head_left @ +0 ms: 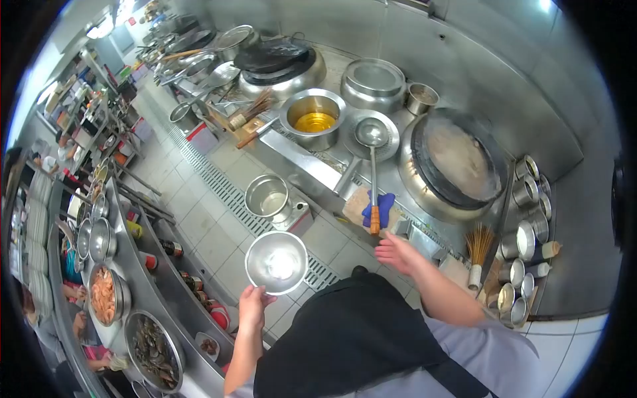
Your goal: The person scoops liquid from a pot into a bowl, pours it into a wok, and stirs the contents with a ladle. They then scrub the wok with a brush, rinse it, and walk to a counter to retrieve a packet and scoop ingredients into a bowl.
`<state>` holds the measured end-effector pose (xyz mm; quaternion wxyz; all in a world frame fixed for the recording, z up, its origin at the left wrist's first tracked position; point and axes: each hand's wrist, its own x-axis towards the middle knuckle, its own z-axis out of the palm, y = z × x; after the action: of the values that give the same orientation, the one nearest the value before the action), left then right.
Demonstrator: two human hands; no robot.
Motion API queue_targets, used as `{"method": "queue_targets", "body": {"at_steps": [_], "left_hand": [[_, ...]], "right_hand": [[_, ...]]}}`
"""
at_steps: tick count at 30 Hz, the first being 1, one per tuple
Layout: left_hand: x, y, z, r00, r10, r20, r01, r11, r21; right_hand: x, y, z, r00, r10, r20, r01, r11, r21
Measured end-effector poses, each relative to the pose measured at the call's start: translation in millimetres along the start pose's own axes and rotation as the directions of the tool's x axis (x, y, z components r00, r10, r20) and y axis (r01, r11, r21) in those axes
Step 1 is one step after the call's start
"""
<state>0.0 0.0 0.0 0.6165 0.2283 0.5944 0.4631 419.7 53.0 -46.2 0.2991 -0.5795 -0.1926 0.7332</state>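
Steel gleams in the left hand (254,305): its fingers pinch the near rim of an empty bowl (277,263), held level over the tiled floor, away from the heat. The right hand (397,253) hangs loose, fingers spread and holding nothing, just below the orange handle of a ladle (372,159) that rests across the stove edge within easy reach. Beside it a big wok (456,164) seems to steam, though haze blurs it. A pot of oil (314,119) stands further along.
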Motion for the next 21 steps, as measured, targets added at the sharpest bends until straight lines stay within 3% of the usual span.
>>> {"method": "queue_targets", "body": {"at_steps": [2,3,5,6,7,9,11,12,13,15,17,19,21], "left_hand": [[6.4,-1.0,13.4,0.999,-0.033,0.036,0.033,0.999,0.003],[-3.9,6.9,-1.9,0.998,-0.057,0.015,0.057,0.998,0.009],[7.3,11.3,12.3,0.995,-0.066,0.081,0.064,0.998,0.03],[15.4,10.9,18.0,0.995,-0.063,0.081,0.061,0.998,0.033],[22.2,11.1,23.1,0.995,-0.056,0.088,0.054,0.998,0.031],[28.8,12.0,30.7,0.994,-0.079,0.075,0.076,0.996,0.048],[26.5,20.9,41.7,0.993,-0.108,0.051,0.104,0.991,0.081],[31.6,28.5,49.8,0.991,-0.133,0.029,0.129,0.986,0.106],[41.7,33.6,56.0,0.992,-0.124,0.027,0.121,0.987,0.11],[57.8,36.2,68.0,0.99,-0.109,0.088,0.097,0.987,0.128],[69.7,66.5,112.6,0.982,-0.101,0.162,0.069,0.979,0.19],[96.3,83.7,155.0,0.975,-0.089,0.202,0.022,0.949,0.314],[125.0,102.3,207.5,0.941,-0.053,0.334,-0.066,0.94,0.336]], "right_hand": [[28.3,-10.4,16.0,0.989,-0.106,-0.1,0.135,0.93,0.342],[25.2,-7.0,34.0,0.993,-0.075,-0.094,0.104,0.932,0.346],[40.2,-44.7,25.1,0.965,-0.211,0.153,0.112,0.865,0.489],[33.7,-72.7,28.0,0.959,-0.244,0.143,0.132,0.834,0.536],[25.4,-102.8,32.6,0.975,-0.218,-0.048,0.211,0.829,0.518],[64.0,-137.2,-28.8,0.951,-0.264,0.16,0.117,0.789,0.603],[11.7,-190.3,-15.2,0.957,-0.261,-0.126,0.277,0.952,0.132],[12.6,-198.9,-20.2,0.892,-0.38,-0.243,0.365,0.925,-0.109],[16.7,-215.1,-25.2,0.892,-0.385,-0.238,0.371,0.923,-0.103],[27.4,-253.1,-38.6,0.754,-0.532,-0.384,0.394,0.835,-0.384],[49.7,-304.7,-44.4,0.62,-0.682,-0.387,0.448,0.713,-0.539],[139.4,-349.2,-98.0,0.541,-0.721,-0.433,0.225,0.62,-0.752],[155.5,-375.8,-97.6,0.527,-0.724,-0.445,0.081,0.564,-0.822]]}}
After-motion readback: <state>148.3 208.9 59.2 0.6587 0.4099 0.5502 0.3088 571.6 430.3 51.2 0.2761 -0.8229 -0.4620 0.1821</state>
